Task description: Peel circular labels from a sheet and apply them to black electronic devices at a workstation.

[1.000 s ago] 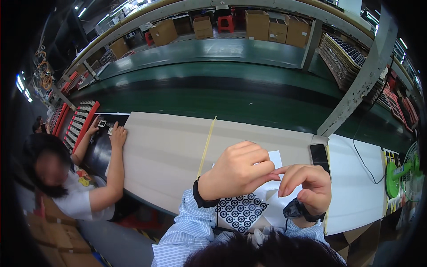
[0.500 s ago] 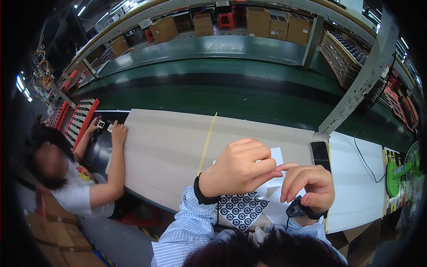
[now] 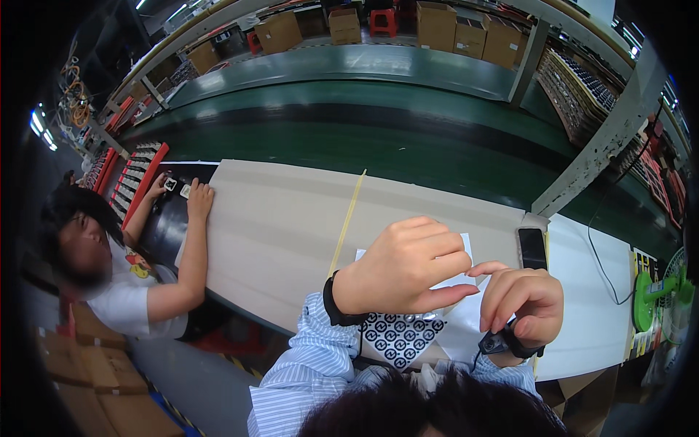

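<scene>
My left hand (image 3: pixel 408 266) is raised over the bench, palm down, its thumb and forefinger apart and no object visible between them. Close to its fingertips is my right hand (image 3: pixel 523 302), forefinger stretched out toward the left one and the other fingers loosely bent. Whether something tiny clings to a fingertip cannot be made out. Below the hands lies a white sheet of round black stickers (image 3: pixel 400 341), partly covered by my left hand. White paper (image 3: pixel 466 335) lies beside it, and more white paper (image 3: pixel 467 244) shows behind the hands.
A phone (image 3: pixel 533 249) lies to the right, near a green fan (image 3: pixel 644 298) and a cable. Yellow tape (image 3: pixel 350 218) crosses the grey bench covering (image 3: pixel 284 218). At the left a co-worker (image 3: pixel 171 291) handles small square parts. A green conveyor (image 3: pixel 306 120) runs behind; a metal post (image 3: pixel 604 146) rises at right.
My left thumb and forefinger have parted from a near pinch. My right hand has shifted slightly right, and the whole view has moved a little.
</scene>
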`<control>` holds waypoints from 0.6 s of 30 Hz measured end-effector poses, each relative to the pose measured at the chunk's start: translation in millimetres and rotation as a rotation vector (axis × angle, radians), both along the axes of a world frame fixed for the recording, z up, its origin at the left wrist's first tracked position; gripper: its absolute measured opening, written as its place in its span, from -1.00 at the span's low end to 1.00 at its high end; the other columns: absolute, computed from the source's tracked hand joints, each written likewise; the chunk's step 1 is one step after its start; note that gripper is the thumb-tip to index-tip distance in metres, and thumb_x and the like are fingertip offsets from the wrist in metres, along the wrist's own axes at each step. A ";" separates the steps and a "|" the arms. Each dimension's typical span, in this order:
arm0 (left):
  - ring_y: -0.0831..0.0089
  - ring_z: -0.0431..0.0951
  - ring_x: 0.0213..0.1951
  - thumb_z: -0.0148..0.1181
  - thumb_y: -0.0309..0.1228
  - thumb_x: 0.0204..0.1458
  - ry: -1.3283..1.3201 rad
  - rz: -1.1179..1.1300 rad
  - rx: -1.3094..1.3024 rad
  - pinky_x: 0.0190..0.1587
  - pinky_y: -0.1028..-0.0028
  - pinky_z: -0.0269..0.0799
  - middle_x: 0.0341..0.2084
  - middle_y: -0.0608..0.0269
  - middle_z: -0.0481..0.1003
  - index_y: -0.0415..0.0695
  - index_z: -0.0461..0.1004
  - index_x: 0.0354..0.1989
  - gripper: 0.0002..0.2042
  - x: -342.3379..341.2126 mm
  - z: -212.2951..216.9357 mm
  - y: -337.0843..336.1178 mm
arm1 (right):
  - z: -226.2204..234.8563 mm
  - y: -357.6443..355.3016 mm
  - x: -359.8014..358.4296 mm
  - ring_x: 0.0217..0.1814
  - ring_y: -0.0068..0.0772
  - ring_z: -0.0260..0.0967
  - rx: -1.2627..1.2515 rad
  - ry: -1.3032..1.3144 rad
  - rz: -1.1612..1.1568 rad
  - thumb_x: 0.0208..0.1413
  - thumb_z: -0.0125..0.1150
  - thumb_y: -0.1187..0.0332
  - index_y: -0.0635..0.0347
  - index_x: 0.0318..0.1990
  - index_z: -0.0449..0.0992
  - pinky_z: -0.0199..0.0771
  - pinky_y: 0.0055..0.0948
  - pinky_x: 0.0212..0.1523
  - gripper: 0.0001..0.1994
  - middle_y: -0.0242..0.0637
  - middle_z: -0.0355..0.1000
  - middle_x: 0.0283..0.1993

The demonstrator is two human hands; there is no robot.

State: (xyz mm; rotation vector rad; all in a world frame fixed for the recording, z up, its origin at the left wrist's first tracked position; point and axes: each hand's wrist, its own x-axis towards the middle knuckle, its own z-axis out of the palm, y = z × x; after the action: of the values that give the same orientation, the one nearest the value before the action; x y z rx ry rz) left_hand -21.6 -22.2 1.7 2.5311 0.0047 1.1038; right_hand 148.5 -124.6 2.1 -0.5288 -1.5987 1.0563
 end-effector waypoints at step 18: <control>0.42 0.45 -0.52 0.33 -0.46 -0.41 -0.254 -0.047 0.010 -0.41 0.45 0.42 -0.58 0.33 0.42 -0.15 0.48 -0.55 -0.82 0.6 1.0 2.3 | -10.3 6.2 0.0 -0.54 -0.47 0.32 -0.055 0.515 0.212 0.07 -0.04 0.29 0.19 -0.57 0.41 -0.06 0.10 0.15 -0.75 -0.25 0.41 -0.55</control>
State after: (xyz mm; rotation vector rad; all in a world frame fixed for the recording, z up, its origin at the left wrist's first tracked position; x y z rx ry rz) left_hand -21.1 -19.9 2.7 2.3683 -0.1277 1.3999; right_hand 148.5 -118.4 -8.3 -0.1032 -1.1865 1.2760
